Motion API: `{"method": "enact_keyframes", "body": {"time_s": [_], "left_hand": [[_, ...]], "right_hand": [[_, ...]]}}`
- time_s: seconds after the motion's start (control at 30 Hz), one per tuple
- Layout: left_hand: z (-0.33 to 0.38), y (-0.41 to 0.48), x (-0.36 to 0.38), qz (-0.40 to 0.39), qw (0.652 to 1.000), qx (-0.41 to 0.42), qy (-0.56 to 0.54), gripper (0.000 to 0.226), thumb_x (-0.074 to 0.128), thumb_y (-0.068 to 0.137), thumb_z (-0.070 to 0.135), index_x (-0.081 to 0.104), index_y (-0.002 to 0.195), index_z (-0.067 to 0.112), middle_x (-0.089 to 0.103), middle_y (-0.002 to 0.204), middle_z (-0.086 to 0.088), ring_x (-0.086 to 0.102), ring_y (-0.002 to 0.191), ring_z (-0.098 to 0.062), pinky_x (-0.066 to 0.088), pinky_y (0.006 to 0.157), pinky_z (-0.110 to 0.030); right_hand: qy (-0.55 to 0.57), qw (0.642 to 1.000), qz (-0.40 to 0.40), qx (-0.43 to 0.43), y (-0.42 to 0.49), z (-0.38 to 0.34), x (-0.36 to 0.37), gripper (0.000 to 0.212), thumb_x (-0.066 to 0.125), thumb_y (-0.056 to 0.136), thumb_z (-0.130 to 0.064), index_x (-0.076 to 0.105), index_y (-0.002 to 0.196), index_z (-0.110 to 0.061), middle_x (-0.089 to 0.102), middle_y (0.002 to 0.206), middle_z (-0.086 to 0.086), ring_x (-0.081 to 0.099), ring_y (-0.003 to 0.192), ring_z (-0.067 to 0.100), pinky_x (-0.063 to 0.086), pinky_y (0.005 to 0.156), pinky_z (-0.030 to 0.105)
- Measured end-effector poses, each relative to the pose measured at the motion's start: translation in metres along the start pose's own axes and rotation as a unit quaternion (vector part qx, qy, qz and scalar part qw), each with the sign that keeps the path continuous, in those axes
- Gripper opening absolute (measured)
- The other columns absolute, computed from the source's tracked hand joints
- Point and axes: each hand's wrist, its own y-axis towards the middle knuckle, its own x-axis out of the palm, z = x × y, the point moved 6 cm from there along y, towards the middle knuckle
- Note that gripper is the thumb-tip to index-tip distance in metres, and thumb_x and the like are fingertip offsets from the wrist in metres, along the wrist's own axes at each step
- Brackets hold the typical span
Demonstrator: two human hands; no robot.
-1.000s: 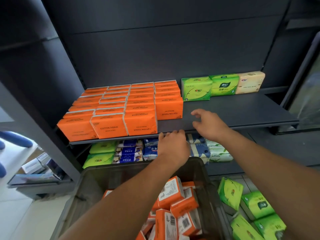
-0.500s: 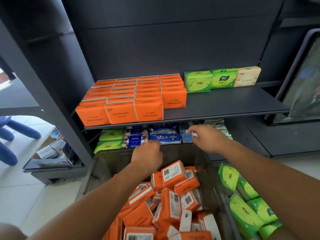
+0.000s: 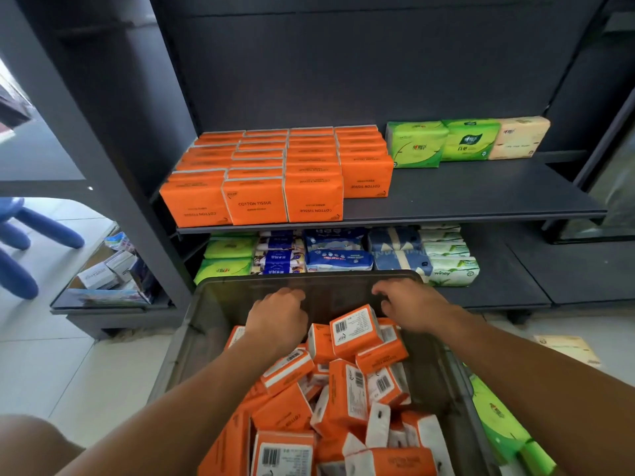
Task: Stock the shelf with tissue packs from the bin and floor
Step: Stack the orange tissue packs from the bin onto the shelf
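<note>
A dark plastic bin (image 3: 206,317) in front of me holds several loose orange tissue packs (image 3: 347,383). My left hand (image 3: 278,316) hovers over the far part of the bin with loosely curled fingers and holds nothing. My right hand (image 3: 410,305) is beside it, fingers spread and relaxed above an upturned orange pack (image 3: 355,329). On the dark shelf (image 3: 481,197) stand rows of orange packs (image 3: 275,173) at the left, with two green packs (image 3: 443,142) and a beige pack (image 3: 520,137) at the back right.
The lower shelf carries green, blue and white tissue packs (image 3: 336,252). Green packs (image 3: 498,420) lie on the floor right of the bin, and a beige pack (image 3: 567,348) lies farther right. A blue stool (image 3: 20,242) stands at the left beside a low shelf of boxes (image 3: 106,273).
Both hands have drawn back from the shelf edge and come down over the bin. The view has pulled back and tilted down, showing more of the bin.
</note>
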Motion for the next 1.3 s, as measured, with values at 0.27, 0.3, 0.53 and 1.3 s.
{"method": "enact_keyframes", "body": {"time_s": [0.27,0.3,0.53,1.3], "left_hand": [[-0.018,0.015,0.022,-0.033,0.999,-0.003,-0.009,0.041,0.048,0.098,0.024,0.051,0.139,0.023,0.054,0.139,-0.001,0.054,0.122,-0.02,0.044,0.103,-0.036],[-0.018,0.017,0.024,-0.036,0.999,-0.003,-0.013,0.04,0.048,0.099,0.024,0.052,0.139,0.023,0.054,0.138,-0.001,0.054,0.122,-0.02,0.044,0.102,-0.036],[-0.02,0.034,0.048,-0.05,0.998,-0.01,-0.025,0.037,0.049,0.099,0.024,0.054,0.135,0.023,0.057,0.135,-0.002,0.054,0.121,-0.021,0.045,0.103,-0.039],[-0.021,0.069,0.105,-0.085,0.995,-0.013,-0.06,0.022,0.049,0.095,0.025,0.063,0.112,0.024,0.064,0.115,-0.001,0.061,0.104,-0.022,0.05,0.091,-0.037]], "right_hand": [[-0.019,0.999,-0.05,0.007,0.017,0.003,0.032,0.03,0.048,0.099,-0.027,0.057,0.127,-0.029,0.062,0.124,0.0,0.061,0.106,0.019,0.051,0.086,0.035],[-0.02,0.998,-0.054,0.007,0.019,0.004,0.035,0.03,0.048,0.099,-0.028,0.057,0.127,-0.03,0.062,0.125,0.0,0.061,0.106,0.019,0.051,0.086,0.035],[-0.048,0.994,-0.095,0.0,0.035,0.004,0.054,0.045,0.049,0.097,-0.027,0.046,0.142,-0.03,0.054,0.135,0.001,0.056,0.117,0.02,0.049,0.095,0.037],[-0.146,0.98,-0.129,-0.039,0.063,0.005,0.118,0.093,0.07,0.087,-0.037,0.01,0.157,-0.024,0.004,0.162,0.012,0.025,0.145,0.028,0.04,0.111,0.041]]}}
